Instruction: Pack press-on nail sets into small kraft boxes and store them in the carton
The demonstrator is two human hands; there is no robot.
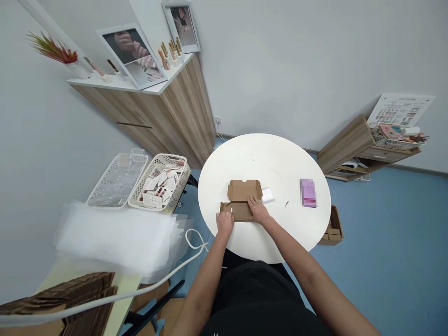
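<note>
While the open kraft cardboard box (241,198) sits on the round white table (269,158), the right hand (258,210) presses flat and open on it, and the left hand (224,223) is at its near corner, grip unclear! A white packet (268,195) crowds just beside; a pink package (308,192) lies well off, with a basket of printed cards (159,182) out left.

Kraft cardboard mailer box (244,190), partly folded, lid open, lying flat.
</note>
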